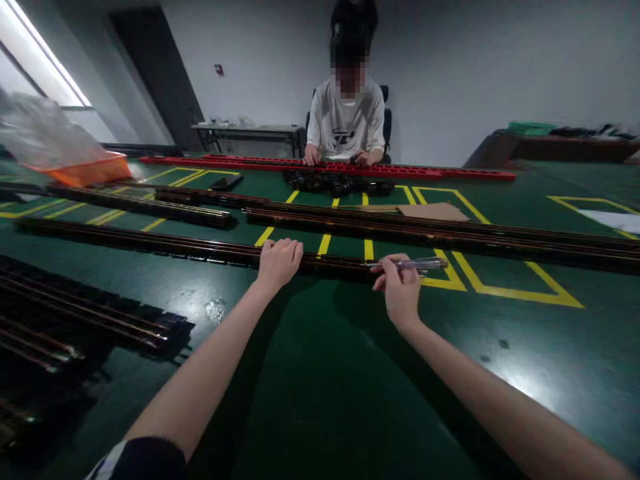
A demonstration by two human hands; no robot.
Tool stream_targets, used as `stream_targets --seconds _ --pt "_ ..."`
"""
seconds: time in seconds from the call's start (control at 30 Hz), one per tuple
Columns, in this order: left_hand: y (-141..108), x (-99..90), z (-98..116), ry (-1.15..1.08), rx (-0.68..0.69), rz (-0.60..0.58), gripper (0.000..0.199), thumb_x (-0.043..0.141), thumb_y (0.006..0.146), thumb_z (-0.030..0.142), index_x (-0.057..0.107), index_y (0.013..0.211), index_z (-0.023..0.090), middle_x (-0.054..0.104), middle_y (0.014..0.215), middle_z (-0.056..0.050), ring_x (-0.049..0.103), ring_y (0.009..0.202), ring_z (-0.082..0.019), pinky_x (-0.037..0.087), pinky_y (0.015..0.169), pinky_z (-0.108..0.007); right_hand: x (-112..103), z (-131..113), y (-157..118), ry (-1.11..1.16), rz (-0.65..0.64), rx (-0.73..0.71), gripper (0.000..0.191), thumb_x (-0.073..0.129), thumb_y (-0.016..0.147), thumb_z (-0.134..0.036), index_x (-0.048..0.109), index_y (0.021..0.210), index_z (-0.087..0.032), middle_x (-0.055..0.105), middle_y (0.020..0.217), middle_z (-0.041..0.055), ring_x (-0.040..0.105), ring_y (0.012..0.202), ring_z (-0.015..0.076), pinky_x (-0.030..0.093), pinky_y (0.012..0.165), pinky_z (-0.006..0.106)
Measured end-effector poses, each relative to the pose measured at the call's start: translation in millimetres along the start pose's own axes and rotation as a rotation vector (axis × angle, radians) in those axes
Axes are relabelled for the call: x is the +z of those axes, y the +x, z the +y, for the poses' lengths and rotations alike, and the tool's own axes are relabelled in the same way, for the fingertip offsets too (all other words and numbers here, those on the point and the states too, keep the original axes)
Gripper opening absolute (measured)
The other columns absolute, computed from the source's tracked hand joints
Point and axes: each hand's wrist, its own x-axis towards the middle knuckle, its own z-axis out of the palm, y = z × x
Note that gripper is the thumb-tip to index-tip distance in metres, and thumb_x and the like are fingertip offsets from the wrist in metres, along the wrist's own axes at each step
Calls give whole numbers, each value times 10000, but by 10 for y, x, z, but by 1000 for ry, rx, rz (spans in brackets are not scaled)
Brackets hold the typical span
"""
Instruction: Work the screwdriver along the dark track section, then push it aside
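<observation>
Dim room. Pale wall point(500, 73) at back, small red fixture point(219, 69) on it. Bright window point(45, 57) upper left; dark door point(155, 67) to its right. Narrow side table point(273, 129) near wall. Green worktop point(310, 380), yellow markings point(525, 292), glare at right.

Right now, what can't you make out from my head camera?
In the head view:
Left hand: most fingertips, hidden behind the hand itself.
Clear-handled tool: tip, too small against the dark strip.
Lower-left strips: left ends, cut off by the picture edge.
Co-worker's hands: whether they hold anything, too small and dim.
</observation>
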Motion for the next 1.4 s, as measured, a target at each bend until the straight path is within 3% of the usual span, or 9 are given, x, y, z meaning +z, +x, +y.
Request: stream_targets --seconds 0.53,0.9,1.23,1.4 --pt "-18 -16 12 -48 49 43 464 233 966 296 637 784 159 685 808 -79 612 748 -213 351 723 -366 -18 -24 24 12 -95 19 153 523 823 -330 510 760 -192 630 648 -27 528 397 65 387 381 177" --pt "-19 3 36 -176 343 41 423 264 964 320 626 1043 115 695 1003 -96 624 860 -216 403 767 -358 -6 -18 28 12 -88 17 143 517 827 -312 499 758 -188 619 641 -33 525 388 57 382 372 165" --pt "0 11 65 -146 256 39 445 229 973 301 649 967 154 691 925 -78 606 820 -215 377 735 -367 -6 -26 25 6 -89 17 154 521 822 -333 495 758 -195 623 635 -32 524 381 64 374 369 171" --pt "4 17 52 -165 174 43 462 226 974 317 655 906 157 691 848 -71 600 771 -203 375 747 -365 -8 -24 20 -7 -150 12 186 532 825 -370 512 779 -191 650 671 -14 535 401 72 387 381 180"
